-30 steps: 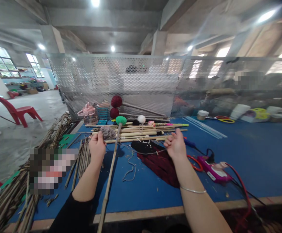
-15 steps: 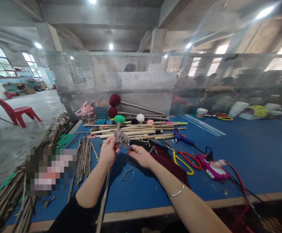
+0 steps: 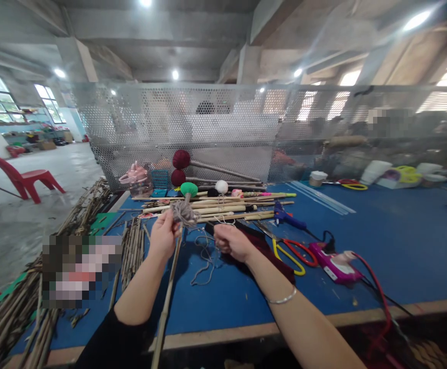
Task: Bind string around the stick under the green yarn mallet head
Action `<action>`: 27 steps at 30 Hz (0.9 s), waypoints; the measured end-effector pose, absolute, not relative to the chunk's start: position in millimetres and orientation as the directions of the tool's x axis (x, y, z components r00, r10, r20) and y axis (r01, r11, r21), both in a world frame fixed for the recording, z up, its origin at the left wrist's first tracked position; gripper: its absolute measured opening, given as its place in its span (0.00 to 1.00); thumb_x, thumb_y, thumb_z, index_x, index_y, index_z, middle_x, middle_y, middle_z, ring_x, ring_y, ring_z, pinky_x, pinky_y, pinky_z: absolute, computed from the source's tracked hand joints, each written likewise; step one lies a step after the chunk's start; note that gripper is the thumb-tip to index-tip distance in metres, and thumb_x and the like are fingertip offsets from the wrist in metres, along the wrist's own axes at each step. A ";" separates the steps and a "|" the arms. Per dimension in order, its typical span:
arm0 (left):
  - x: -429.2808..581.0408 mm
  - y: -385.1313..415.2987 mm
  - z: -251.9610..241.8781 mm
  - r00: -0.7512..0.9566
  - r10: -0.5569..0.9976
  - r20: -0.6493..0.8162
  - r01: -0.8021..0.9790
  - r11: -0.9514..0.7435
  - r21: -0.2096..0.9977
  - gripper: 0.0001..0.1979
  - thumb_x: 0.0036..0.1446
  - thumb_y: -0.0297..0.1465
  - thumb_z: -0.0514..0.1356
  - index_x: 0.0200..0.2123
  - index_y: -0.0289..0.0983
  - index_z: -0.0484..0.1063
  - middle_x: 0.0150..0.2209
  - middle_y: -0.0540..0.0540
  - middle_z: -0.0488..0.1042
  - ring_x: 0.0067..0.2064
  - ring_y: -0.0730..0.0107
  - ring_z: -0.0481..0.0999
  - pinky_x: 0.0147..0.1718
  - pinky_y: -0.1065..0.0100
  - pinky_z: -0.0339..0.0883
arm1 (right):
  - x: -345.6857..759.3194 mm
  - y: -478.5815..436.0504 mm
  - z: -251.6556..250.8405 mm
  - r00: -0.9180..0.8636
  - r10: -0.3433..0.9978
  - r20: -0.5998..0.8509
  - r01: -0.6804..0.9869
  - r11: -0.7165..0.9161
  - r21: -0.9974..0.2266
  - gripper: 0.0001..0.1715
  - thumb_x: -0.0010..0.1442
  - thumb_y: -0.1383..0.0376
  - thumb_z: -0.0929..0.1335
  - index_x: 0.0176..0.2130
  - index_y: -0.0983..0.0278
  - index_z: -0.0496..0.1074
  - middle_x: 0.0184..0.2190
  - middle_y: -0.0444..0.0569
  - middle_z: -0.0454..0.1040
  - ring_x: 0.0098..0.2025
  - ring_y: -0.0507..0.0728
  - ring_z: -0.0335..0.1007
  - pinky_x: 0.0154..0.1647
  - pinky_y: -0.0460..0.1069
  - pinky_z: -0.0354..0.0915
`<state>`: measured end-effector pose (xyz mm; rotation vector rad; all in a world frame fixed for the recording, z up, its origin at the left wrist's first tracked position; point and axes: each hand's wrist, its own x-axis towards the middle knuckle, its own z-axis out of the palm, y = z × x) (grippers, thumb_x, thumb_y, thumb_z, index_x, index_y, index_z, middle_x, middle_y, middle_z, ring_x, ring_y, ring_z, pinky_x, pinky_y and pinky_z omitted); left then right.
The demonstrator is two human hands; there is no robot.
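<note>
My left hand (image 3: 163, 234) is closed on a loose bundle of grey yarn (image 3: 184, 213). A bamboo stick (image 3: 166, 302) slants from below the bundle to the table's front edge; whether it joins the yarn is hidden. My right hand (image 3: 231, 243), its fingers curled, pulls a strand of the yarn out to the right. More slack yarn (image 3: 208, 266) trails in loops on the blue table between my hands. Just behind the bundle is a green-headed mallet (image 3: 188, 189). Dark red and black cloth (image 3: 264, 246) lies beneath my right hand.
Scissors (image 3: 299, 253), a blue glue gun (image 3: 289, 219) and a purple power strip (image 3: 334, 264) are to the right. Pale sticks (image 3: 219, 209) and dark red-headed mallets (image 3: 181, 159) lie behind. Thin brown sticks (image 3: 132, 251) lie at left. A perforated metal screen (image 3: 223, 128) borders the back.
The yarn bundle and my left hand have shifted slightly left. My right hand has moved right, away from the bundle, and curled into a fist, drawing yarn with it.
</note>
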<state>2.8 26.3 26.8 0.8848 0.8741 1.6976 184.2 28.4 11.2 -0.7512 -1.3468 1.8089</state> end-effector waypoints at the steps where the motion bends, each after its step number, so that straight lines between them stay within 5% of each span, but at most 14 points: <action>1: -2.9 28.5 28.3 -0.312 0.936 0.161 -0.408 -0.285 0.867 0.16 0.42 0.42 0.62 0.25 0.35 0.64 0.16 0.57 0.59 0.15 0.85 0.55 0.11 0.81 0.45 | 193.4 32.3 14.7 -0.481 0.877 0.004 -0.294 -0.157 -0.943 0.23 0.49 0.52 0.66 0.20 0.63 0.52 0.11 0.34 0.46 0.13 0.44 0.34 0.13 0.42 0.34; 6: -34.9 38.8 27.9 -0.607 0.746 0.274 -0.125 -0.430 0.894 0.16 0.48 0.42 0.57 0.22 0.35 0.63 0.13 0.58 0.56 0.13 0.84 0.53 0.12 0.79 0.47 | 256.2 45.5 38.0 -0.023 0.981 0.194 -0.572 0.146 -0.807 0.25 0.53 0.56 0.62 0.19 0.62 0.42 0.11 0.34 0.40 0.12 0.45 0.34 0.11 0.42 0.40; 11: -48.1 48.2 22.5 -0.700 0.658 0.279 -0.100 -0.477 0.873 0.17 0.48 0.44 0.55 0.21 0.34 0.63 0.14 0.57 0.59 0.15 0.83 0.56 0.15 0.79 0.50 | 311.4 45.6 47.6 0.455 0.873 0.174 -0.666 0.463 -0.585 0.20 0.55 0.62 0.59 0.18 0.63 0.45 0.10 0.34 0.42 0.11 0.45 0.36 0.10 0.41 0.41; 16: -31.0 43.0 20.6 -0.476 0.852 0.219 -0.236 -0.363 0.901 0.16 0.44 0.43 0.60 0.24 0.36 0.64 0.13 0.59 0.56 0.13 0.84 0.54 0.12 0.80 0.47 | 332.6 45.6 44.8 0.682 0.729 0.056 -0.645 0.636 -0.424 0.21 0.61 0.62 0.53 0.19 0.64 0.50 0.12 0.36 0.48 0.11 0.45 0.44 0.11 0.41 0.45; 20: -23.5 41.0 28.3 0.028 0.997 0.075 -0.300 -0.063 0.952 0.16 0.43 0.43 0.61 0.27 0.36 0.66 0.12 0.58 0.55 0.11 0.84 0.50 0.10 0.79 0.43 | 334.6 48.8 42.1 0.741 0.672 0.014 -0.600 0.670 -0.438 0.20 0.62 0.60 0.51 0.21 0.63 0.52 0.14 0.38 0.53 0.14 0.46 0.52 0.15 0.42 0.54; 23: -16.6 59.3 43.9 0.151 0.984 0.095 -0.082 -0.084 0.993 0.14 0.46 0.42 0.58 0.27 0.36 0.68 0.13 0.55 0.59 0.12 0.82 0.53 0.10 0.78 0.44 | 326.4 51.1 41.5 0.783 0.617 0.076 -0.487 0.685 -0.542 0.15 0.59 0.60 0.55 0.23 0.63 0.54 0.16 0.38 0.57 0.17 0.47 0.57 0.18 0.43 0.59; 27: 8.4 112.4 66.1 0.085 0.885 0.458 0.379 -0.454 0.806 0.08 0.47 0.32 0.57 0.32 0.37 0.73 0.24 0.48 0.71 0.22 0.74 0.67 0.20 0.73 0.60 | 300.4 51.0 41.3 0.813 0.513 0.276 -0.220 0.709 -0.670 0.12 0.55 0.58 0.61 0.26 0.62 0.55 0.17 0.37 0.57 0.16 0.46 0.54 0.17 0.41 0.55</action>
